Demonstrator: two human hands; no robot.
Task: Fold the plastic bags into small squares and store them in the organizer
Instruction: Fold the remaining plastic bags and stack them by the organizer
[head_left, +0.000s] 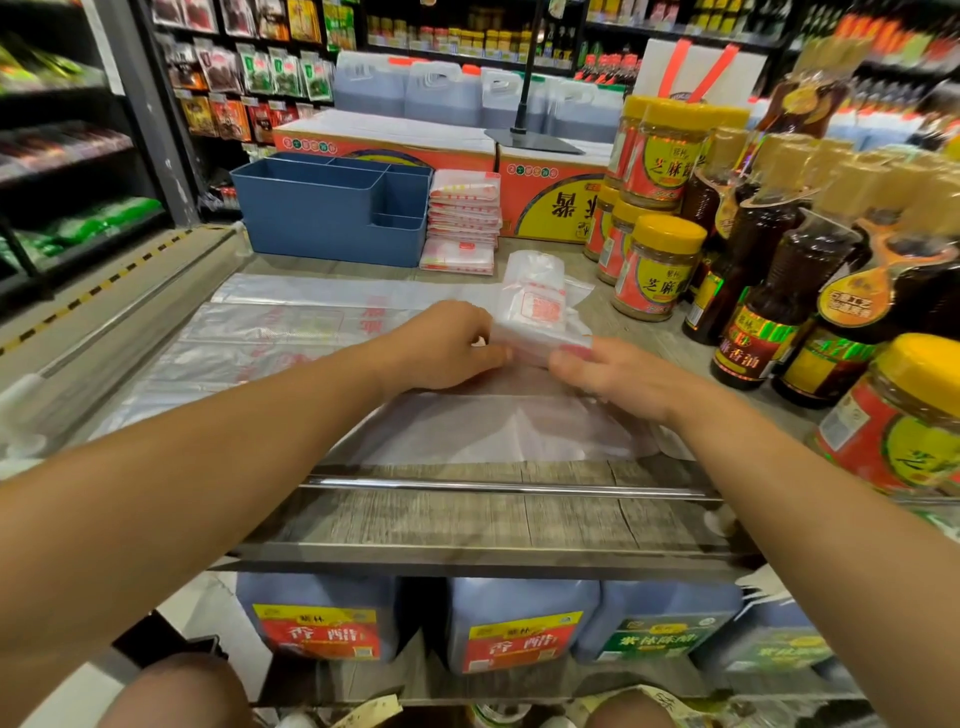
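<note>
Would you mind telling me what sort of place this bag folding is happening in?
Most likely a grocery shop aisle: shelves of packaged goods line the back, identical yellow-lidded jars and sauce bottles are stacked at the right, and large labelled jugs sit under the work surface.

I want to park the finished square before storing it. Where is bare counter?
Bare wood shows between the metal rail and the near counter edge. Flat bags cover the left, jars and bottles crowd the right, and the blue organizer and folded stack fill the back.
</note>
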